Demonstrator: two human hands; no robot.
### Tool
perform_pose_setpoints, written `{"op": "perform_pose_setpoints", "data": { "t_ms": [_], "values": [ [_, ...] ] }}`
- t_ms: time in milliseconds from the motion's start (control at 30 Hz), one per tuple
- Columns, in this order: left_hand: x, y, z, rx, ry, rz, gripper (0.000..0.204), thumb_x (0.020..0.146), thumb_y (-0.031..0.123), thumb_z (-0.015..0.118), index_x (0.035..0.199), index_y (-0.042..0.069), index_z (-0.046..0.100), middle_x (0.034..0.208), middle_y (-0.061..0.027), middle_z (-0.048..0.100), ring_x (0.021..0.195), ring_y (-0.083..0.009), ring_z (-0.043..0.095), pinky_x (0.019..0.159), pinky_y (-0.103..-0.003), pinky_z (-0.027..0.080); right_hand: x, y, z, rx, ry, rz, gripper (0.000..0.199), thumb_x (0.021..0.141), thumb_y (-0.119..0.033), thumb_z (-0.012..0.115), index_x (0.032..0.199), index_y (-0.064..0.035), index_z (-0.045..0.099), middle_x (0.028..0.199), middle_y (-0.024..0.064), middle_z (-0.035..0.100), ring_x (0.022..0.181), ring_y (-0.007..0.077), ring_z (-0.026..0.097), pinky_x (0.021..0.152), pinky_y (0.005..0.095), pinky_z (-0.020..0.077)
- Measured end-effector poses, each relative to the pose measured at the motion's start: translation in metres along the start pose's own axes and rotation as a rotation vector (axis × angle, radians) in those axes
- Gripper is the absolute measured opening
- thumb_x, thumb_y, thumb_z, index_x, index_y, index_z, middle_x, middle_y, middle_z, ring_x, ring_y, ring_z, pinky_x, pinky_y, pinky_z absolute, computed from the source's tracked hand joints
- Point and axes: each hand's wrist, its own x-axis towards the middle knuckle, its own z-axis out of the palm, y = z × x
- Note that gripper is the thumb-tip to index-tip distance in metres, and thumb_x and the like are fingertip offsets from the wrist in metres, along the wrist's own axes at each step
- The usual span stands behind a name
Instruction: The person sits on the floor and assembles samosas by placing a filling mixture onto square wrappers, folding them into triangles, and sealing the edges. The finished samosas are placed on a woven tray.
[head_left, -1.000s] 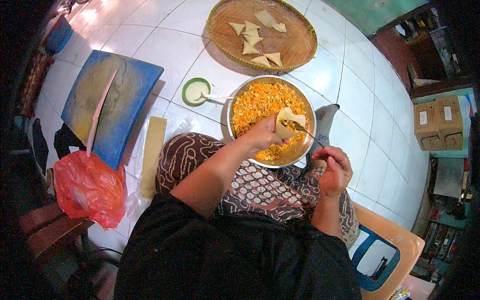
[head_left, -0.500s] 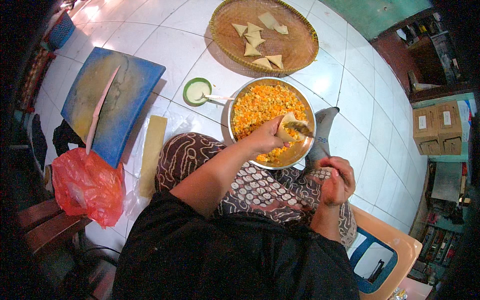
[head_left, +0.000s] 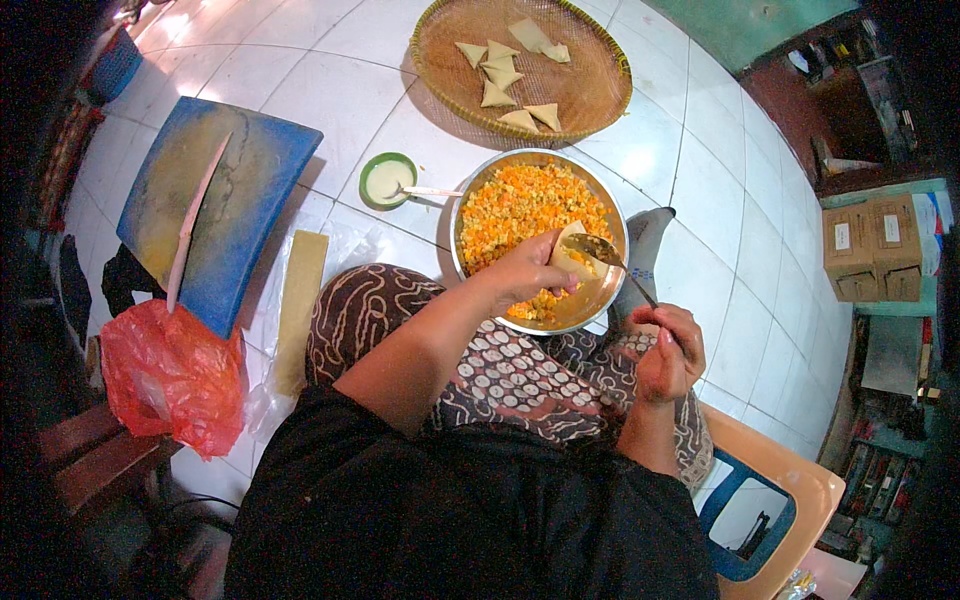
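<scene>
My left hand [head_left: 528, 270] is closed round a pastry wrapper [head_left: 570, 262] folded into a cone, above the near right part of a metal bowl [head_left: 467, 200]. Some filling shows inside the cone. With closed fingers my right hand [head_left: 668, 350] grips the handle of a metal spoon [head_left: 600, 248], whose bowl end rests at the cone's mouth. Diced orange and yellow vegetable filling [head_left: 530, 205] covers much of the metal bowl. Beyond it, a round woven tray [head_left: 590, 90] carries several folded triangular pastries [head_left: 500, 75].
Left of the bowl is a green dish [head_left: 388, 180] of pale paste with a spoon across its rim. A strip of wrappers [head_left: 300, 310] lies on clear plastic. Farther left are a blue board [head_left: 240, 200] with a knife [head_left: 195, 225] and a red plastic bag [head_left: 175, 375]. An orange stool [head_left: 790, 470] stands lower right.
The spoon was blurred by motion and now shows sharply at the cone's opening. Both hands have stayed nearly in place. The whole view has shifted slightly.
</scene>
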Motion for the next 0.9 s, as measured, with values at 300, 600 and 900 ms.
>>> {"op": "perform_pose_setpoints", "data": {
  "t_ms": [300, 600, 900],
  "values": [
    [-0.003, 0.011, -0.005, -0.006, 0.074, 0.005, 0.039, 0.084, 0.019, 0.055, 0.118, 0.004, 0.046, 0.104, -0.0052, 0.058, 0.087, -0.0132, 0.056, 0.073, -0.026, 0.047, 0.013, 0.005, -0.016, -0.075, 0.262, -0.012, 0.024, 0.079, -0.011, 0.048, 0.091, 0.0083, 0.056, 0.077, 0.0185, 0.060, 0.066, 0.0260, 0.059, 0.063, 0.0332, 0.0485],
    [0.003, 0.009, -0.009, -0.126, 0.200, 0.110, 0.036, 0.085, 0.015, 0.056, 0.119, 0.006, 0.045, 0.107, -0.0062, 0.057, 0.095, -0.0142, 0.056, 0.075, -0.025, 0.048, -0.011, 0.110, -0.035, -0.419, -0.016, 0.606, 0.019, 0.083, -0.018, 0.056, 0.094, -0.0039, 0.062, 0.082, 0.0086, 0.064, 0.075, 0.0143, 0.060, 0.065, 0.0248, 0.0466],
    [0.001, 0.015, -0.004, -0.092, 0.208, 0.194, 0.042, 0.080, 0.009, 0.059, 0.118, 0.004, 0.042, 0.101, -0.0063, 0.058, 0.081, -0.0121, 0.057, 0.067, -0.024, 0.045, -0.026, 0.139, -0.017, -0.108, 0.042, 0.737, 0.017, 0.081, -0.015, 0.056, 0.091, -0.0013, 0.058, 0.079, 0.0118, 0.063, 0.062, 0.0160, 0.060, 0.053, 0.0267, 0.0471]
  ]
}}
